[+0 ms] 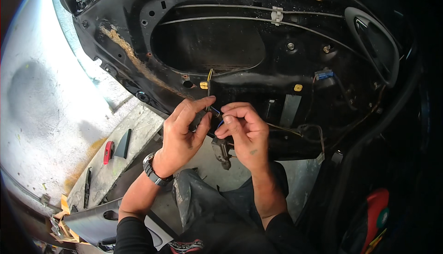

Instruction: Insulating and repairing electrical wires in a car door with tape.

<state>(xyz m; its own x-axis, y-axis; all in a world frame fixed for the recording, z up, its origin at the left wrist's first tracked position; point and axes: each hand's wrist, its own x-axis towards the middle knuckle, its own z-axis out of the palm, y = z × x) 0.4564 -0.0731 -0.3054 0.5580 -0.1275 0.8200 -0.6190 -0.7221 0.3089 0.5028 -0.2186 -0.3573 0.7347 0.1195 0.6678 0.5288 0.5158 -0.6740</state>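
Note:
In the middle of the black car door's bare inner panel (240, 88), my left hand (187, 129) is closed round dark wiring (209, 108) and a dark piece mostly hidden behind its fingers. Close beside it, my right hand (244, 136) pinches a thin blue wire (220, 123). A dark, grimy mechanism (221, 151) hangs just below the hands. Yellow wires (210, 75) run down from the door opening past a yellow clip (204, 85). A blue connector (324, 74) sits on the panel to the right, near another yellow clip (298, 88).
At the left, a grey board (131, 118) beside a white wall (37, 97) holds a red tool (109, 152) and dark trim pieces (122, 143). A detached door card (90, 221) lies below. The door handle (373, 46) is at the upper right; a red-and-black item (374, 215) is at lower right.

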